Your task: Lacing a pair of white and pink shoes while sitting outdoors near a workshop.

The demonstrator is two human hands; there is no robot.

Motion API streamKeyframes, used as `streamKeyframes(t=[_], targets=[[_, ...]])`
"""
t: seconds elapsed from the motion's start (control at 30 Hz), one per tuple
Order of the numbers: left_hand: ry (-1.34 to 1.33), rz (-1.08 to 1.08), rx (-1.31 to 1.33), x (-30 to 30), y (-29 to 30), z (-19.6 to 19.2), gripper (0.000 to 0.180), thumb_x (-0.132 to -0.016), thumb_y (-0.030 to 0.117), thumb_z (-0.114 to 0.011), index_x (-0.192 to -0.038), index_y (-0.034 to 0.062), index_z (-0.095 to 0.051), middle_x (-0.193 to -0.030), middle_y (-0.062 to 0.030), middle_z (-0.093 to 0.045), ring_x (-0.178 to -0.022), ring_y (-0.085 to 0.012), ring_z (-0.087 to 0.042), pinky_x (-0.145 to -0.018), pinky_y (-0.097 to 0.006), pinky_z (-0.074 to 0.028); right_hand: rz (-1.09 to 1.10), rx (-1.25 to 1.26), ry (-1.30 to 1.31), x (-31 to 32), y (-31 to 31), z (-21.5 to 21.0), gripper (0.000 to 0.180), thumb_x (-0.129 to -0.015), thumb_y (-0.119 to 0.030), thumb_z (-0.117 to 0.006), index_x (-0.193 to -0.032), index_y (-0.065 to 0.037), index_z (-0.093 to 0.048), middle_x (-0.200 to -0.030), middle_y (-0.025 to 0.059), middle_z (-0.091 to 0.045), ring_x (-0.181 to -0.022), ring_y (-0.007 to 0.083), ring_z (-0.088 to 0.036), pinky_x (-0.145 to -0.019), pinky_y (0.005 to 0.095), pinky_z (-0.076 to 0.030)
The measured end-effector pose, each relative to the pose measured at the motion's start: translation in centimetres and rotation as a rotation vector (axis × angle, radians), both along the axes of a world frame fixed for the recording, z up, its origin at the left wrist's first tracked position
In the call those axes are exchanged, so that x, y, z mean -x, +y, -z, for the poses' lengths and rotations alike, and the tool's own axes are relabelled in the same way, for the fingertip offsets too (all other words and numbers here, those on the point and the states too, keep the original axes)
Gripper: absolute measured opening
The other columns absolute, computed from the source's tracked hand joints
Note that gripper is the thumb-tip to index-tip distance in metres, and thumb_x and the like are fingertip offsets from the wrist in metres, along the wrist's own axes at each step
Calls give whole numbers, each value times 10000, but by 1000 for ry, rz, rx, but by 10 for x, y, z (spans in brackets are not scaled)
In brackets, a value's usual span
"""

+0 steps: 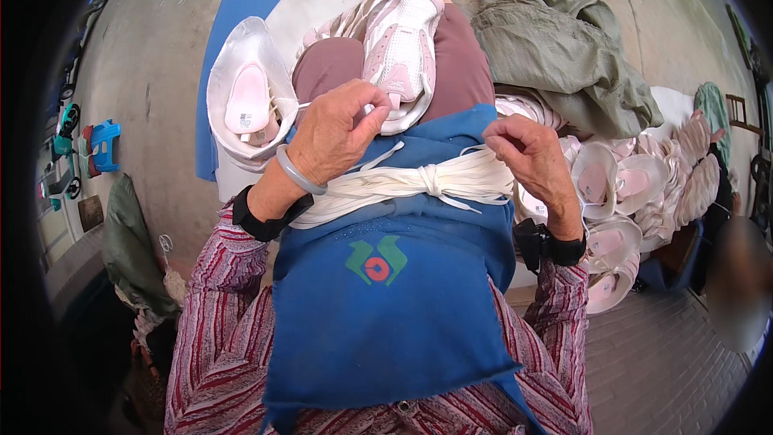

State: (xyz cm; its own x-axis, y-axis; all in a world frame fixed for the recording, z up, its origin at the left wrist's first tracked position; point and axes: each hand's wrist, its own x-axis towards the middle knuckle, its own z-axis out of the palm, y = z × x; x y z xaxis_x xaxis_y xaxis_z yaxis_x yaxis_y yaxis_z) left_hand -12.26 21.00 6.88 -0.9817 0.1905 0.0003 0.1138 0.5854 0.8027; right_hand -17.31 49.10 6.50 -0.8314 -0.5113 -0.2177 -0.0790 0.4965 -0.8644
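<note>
A white and pink mesh sneaker upper (407, 40) lies across my lap, its tongue toward me. My left hand (338, 130) is closed in a pinch beside the tongue; a white lace shows at its outer edge, and the fingertips partly hide what they grip. Farther right, my right hand (531, 157) has thumb and finger pressed together where a thin lace end reaches them. Between the hands, a bundle of white shoelaces (362, 193), knotted around its middle, rests on my blue apron (386, 290).
At left on my lap, a white shoe upper (229, 80) stands open, its pink insole showing. More uppers (632, 181) are piled at right beside an olive-green cloth (555, 52). Small toy vehicles (64, 145) and a blue stool (105, 145) stand far left. A blurred person (737, 282) is at far right.
</note>
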Motion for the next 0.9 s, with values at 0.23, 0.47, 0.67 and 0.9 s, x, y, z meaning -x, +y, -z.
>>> streamKeyframes(t=[0.23, 0.47, 0.67, 0.9], targets=[[-42, 247, 83, -28, 50, 17, 212, -841, 108, -646, -1026, 24, -587, -969, -142, -615, -924, -326, -593, -813, -398, -470, -155, -227, 379, -54, -1, 21, 134, -820, -119, -668, -941, -61, -665, -859, 97, -569, -778, 279, -602, -687, 369, -502], [-113, 271, 116, -37, 60, 29, 245, -821, 120, -662, -1035, 33, -580, -949, -139, -601, -912, -332, -583, -814, -413, -457, -222, -253, 509, -57, -2, 26, 72, -775, -49, -622, -846, -47, -619, -846, 84, -560, -774, 269, -602, -671, 376, -496], [-129, 254, 120, -34, 65, 35, 249, -817, 112, -667, -1034, 32, -576, -962, -139, -598, -914, -329, -584, -805, -411, -463, -142, -185, 492, -56, -3, 28, 96, -772, -50, -616, -868, -45, -612, -847, 81, -554, -729, 266, -603, -640, 377, -496], [-164, 252, 133, -33, 67, 35, 284, -818, 113, -671, -1065, 19, -568, -983, -149, -601, -930, -336, -584, -813, -417, -468, -181, -232, 454, -55, -9, 29, 58, -801, -58, -608, -855, -35, -613, -873, 102, -554, -719, 287, -611, -611, 389, -507]])
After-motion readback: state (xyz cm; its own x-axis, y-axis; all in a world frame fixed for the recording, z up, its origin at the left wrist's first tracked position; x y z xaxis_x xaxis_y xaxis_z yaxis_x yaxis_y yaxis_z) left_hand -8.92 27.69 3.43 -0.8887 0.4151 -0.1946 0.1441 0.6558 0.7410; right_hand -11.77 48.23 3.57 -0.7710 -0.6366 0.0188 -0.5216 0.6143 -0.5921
